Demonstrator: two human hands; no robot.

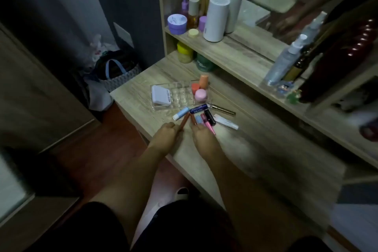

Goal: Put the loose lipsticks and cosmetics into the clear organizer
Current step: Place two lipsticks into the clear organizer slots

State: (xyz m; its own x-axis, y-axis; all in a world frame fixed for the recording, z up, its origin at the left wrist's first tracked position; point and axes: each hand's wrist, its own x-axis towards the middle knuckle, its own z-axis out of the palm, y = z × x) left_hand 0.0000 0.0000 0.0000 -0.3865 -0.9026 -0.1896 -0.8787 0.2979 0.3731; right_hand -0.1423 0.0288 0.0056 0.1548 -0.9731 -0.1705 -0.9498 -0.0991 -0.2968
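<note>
Reddish lipstick (42,122)... waitBrown-red lipstick (184,121) pinched in left hand (165,136) fingers (173,127), near clear organizer (163,108).

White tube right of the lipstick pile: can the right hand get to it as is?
Probably yes. The white tube lies flat and apart on bare desk just right of the right hand, nothing over it, though that hand seems to hold a lipstick already.

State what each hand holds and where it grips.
Left hand grips a reddish-brown lipstick tube by its near end; right hand likewise grips a second reddish-brown tube.
</note>
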